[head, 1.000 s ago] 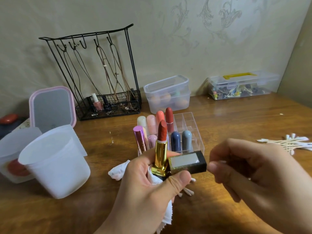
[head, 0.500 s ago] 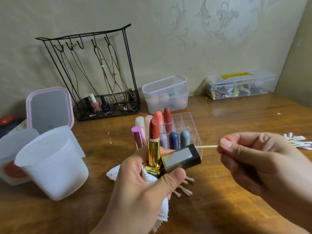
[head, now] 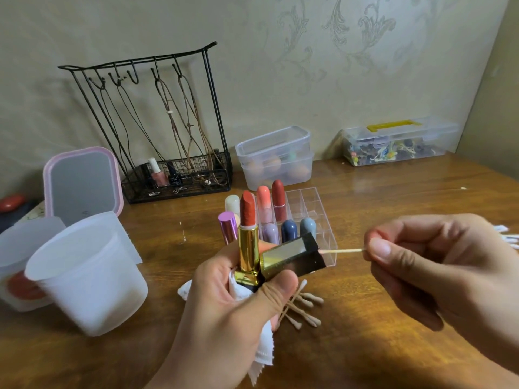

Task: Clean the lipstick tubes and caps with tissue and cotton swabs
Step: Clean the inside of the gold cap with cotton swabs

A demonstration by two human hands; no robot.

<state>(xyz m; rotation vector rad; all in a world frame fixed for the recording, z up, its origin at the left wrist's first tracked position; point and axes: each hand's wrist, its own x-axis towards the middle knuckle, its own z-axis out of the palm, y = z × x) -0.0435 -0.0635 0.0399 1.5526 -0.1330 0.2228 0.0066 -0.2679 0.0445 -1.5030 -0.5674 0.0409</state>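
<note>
Swab (head: 341, 251) tip hidden inside cap (head: 292, 258); tissue (head: 262, 352) mostly covered.

A wooden surface (head: 379, 318) with open wood at near centre and near right, between the two raised hands and towards the near edge. At near left a white plastic cup (head: 87, 279) stands tall, with a second container (head: 19, 265) just behind it and a pink-framed mirror (head: 82, 186) further back, blocking the left side. At centre a clear lipstick organiser (head: 317, 220) holds upright tubes. Used cotton swabs (head: 303, 307) lie scattered just in front of it. Along the far wall stand a black wire rack (head: 168, 122), stacked clear boxes (head: 276, 158) and a yellow-handled case (head: 398, 141). Bare wood runs between organiser and far boxes. Clean swabs (head: 505, 234) lie at the right edge.
</note>
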